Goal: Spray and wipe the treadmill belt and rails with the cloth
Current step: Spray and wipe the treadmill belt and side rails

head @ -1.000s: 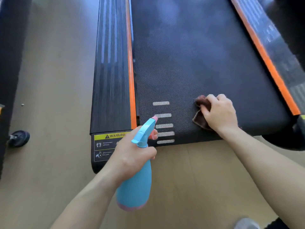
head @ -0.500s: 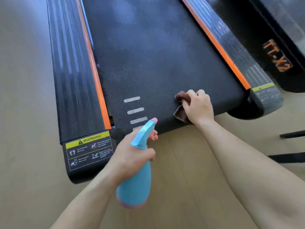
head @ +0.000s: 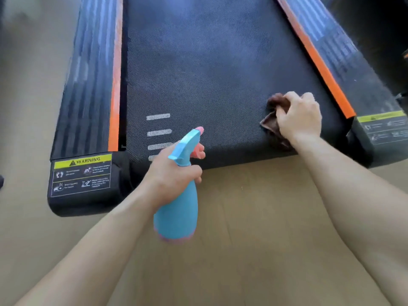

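Yellow WARNING label [head: 82, 161] sits near left fingers [head: 199, 150] gripping spray bottle [head: 178, 208]; right fingers [head: 306, 99] clutch cloth [head: 270, 123].

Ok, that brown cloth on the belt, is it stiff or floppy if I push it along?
Probably floppy: the cloth is bunched and creased under the right hand. It likely drags rather than slides, since the belt looks textured.

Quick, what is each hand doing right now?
Left hand: grips the blue spray bottle.
Right hand: holds the brown cloth on the treadmill belt.

Blue spray bottle [head: 176, 215], brown cloth [head: 272, 122], orange-edged rails [head: 92, 85]
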`<state>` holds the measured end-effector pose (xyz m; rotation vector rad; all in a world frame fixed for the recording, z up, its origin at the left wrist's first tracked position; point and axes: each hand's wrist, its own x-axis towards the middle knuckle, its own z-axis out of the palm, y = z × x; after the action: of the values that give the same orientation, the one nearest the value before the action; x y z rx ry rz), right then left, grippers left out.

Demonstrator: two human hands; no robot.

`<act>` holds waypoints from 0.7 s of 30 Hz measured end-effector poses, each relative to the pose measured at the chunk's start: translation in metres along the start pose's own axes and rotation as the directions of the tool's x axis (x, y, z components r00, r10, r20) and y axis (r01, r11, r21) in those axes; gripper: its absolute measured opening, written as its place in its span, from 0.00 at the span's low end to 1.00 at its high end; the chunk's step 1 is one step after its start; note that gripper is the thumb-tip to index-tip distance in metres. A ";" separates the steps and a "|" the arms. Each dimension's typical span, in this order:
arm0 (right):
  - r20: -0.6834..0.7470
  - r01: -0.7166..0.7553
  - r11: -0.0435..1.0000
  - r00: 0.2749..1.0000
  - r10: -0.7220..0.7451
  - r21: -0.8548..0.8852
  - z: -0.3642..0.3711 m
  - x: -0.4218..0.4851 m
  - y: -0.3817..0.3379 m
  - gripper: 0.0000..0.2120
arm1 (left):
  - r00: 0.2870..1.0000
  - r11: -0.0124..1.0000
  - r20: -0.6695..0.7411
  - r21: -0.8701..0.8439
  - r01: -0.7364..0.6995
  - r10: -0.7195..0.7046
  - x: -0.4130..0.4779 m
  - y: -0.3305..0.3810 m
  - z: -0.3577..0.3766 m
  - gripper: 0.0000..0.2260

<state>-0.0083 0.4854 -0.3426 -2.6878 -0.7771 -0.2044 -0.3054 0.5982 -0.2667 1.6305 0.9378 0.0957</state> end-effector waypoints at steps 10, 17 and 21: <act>-0.009 0.337 0.932 0.941 -0.339 0.135 0.014 -0.057 -0.064 0.10 | 1.000 0.997 -0.028 0.075 0.007 -0.005 0.011 0.007 0.016 0.18; -0.028 -0.020 0.999 0.999 0.021 0.040 0.003 0.003 0.008 0.14 | 0.999 0.982 0.006 0.187 -0.037 0.037 0.018 0.006 -0.002 0.21; 0.004 -0.019 0.996 1.000 0.019 0.085 0.003 -0.009 -0.023 0.15 | 0.998 0.984 -0.002 0.168 -0.057 0.058 0.012 -0.001 -0.007 0.22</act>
<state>-0.0285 0.5000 -0.3406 -2.6146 -0.7438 -0.1585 -0.3019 0.6107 -0.2707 1.8142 0.9240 0.0636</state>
